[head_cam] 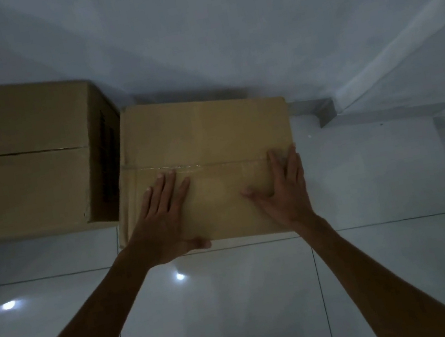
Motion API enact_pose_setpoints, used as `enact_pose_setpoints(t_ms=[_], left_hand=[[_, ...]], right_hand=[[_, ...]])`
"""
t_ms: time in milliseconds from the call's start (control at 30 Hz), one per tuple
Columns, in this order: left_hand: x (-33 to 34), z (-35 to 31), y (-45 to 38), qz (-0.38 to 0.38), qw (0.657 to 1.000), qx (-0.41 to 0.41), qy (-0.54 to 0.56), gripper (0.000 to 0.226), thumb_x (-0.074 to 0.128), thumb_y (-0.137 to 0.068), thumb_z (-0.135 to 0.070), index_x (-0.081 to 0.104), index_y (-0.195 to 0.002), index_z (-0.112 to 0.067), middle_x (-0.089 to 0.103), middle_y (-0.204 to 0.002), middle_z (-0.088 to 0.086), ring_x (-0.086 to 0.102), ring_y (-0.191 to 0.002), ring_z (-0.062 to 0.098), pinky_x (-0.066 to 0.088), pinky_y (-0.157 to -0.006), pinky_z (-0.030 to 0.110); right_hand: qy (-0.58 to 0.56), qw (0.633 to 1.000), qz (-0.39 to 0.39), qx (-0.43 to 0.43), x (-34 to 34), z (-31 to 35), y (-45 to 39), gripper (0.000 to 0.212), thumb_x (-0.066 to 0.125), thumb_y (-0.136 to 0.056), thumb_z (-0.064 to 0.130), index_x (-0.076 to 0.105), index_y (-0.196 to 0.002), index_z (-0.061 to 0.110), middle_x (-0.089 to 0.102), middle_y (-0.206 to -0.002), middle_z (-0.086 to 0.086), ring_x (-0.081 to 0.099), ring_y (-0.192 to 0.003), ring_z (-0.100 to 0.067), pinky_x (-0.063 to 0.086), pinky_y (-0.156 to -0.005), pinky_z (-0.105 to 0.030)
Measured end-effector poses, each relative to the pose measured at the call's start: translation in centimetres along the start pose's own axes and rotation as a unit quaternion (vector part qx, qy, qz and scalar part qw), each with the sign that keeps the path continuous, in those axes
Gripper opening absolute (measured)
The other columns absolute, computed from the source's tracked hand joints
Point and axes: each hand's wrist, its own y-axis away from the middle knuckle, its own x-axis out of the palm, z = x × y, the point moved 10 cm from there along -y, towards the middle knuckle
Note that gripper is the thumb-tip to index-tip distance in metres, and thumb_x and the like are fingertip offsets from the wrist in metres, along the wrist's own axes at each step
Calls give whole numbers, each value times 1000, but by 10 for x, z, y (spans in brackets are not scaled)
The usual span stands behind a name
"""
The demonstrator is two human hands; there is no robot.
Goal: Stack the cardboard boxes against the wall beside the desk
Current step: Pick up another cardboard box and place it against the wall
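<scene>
Both hands, left [163, 226] and right [284, 187], press flat with fingers spread on the taped box [205, 147] at frame centre against the wall [221, 34], beside a larger box [20, 156]; stiff, smooth cardboard, likely best gripped under its edges.

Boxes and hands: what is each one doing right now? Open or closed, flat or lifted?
Small box: closed, taped along its top seam, on the floor by the wall.
Big box: flaps shut, seam untaped, beside the small box.
Left hand: open, fingers flat on the small box's top, thumb at its near edge.
Right hand: open, flat on the small box's top.
</scene>
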Motion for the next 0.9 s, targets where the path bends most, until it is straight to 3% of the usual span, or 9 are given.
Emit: enact_pose_setpoints(t_ms=[400, 533, 767, 900], left_hand=[[-13, 35, -11, -12, 1000, -13, 24, 142, 24, -45, -105, -8, -155, -20, -20, -161, 7, -19, -148, 24, -8, -119, 45], [-22, 49, -19, 0, 999, -27, 32, 146, 20, -37, -106, -19, -152, -26, -31, -157, 4, -30, -145, 20, -16, -116, 39], [-24, 67, -34, 47, 996, -55, 51, 146, 36, -37, -100, -30, -147, -30, -40, -153, 3, -40, -139, 19, -20, -115, 42], [-27, 69, -39, 62, 995, -58, 58, 152, 31, -29, -104, -31, -146, -30, -42, -151, 4, -42, -136, 19, -20, -114, 44]], right_hand=[[-12, 1000, -5, -8, 5, 28, -27, 109, 60, -69, 79, 10, -156, 35, -23, -162, -5, -9, -150, -33, 14, -118, -57], [-22, 1000, -1, -5, 8, 39, -39, 110, 61, -69, 79, 11, -156, 35, -22, -162, -6, -9, -150, -33, 12, -118, -56], [-29, 999, 9, -17, 9, 56, -62, 107, 66, -71, 74, 13, -156, 35, -22, -162, -7, -10, -150, -35, 11, -118, -57], [-29, 999, 1, -22, 8, 58, -67, 105, 65, -72, 73, 14, -155, 36, -21, -162, -6, -9, -150, -35, 12, -118, -57]])
